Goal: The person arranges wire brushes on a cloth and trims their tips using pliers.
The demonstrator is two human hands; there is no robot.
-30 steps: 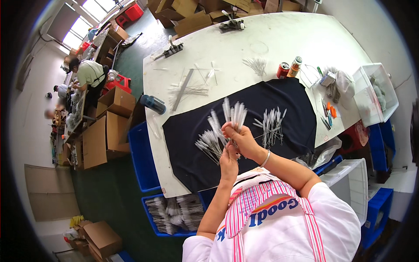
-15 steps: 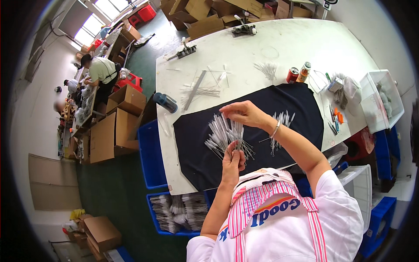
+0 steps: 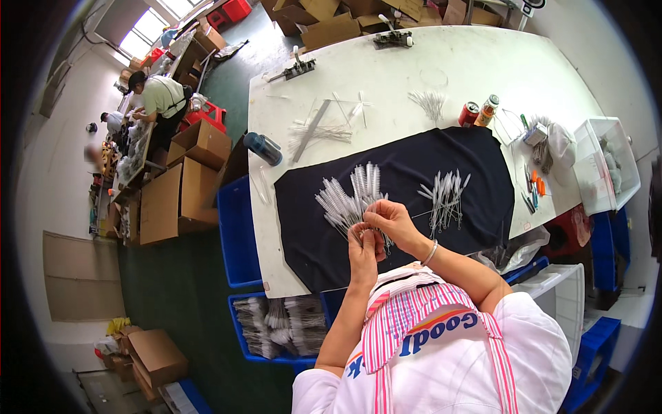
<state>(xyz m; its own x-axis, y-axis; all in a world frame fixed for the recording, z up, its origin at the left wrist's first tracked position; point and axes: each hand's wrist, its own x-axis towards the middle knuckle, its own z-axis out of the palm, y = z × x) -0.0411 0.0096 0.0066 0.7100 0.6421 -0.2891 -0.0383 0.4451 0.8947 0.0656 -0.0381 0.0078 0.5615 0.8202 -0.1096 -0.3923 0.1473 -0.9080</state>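
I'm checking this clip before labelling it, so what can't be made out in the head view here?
- Stems of the fanned white brushes: hidden inside the left hand and right hand.
- Each hand's grip: fingers overlap, too small to tell.
- Contents of the white bin: blurred near the rim.
- Person's lower body: cut off by the bottom edge.

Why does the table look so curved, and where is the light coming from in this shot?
Head view: a fisheye lens bends the white table edges toward the dark round rim. Daylight enters through windows at the upper left and glares there. The centre is sharp: the left hand and right hand holding a fan of white brushes over the black cloth show no motion blur.
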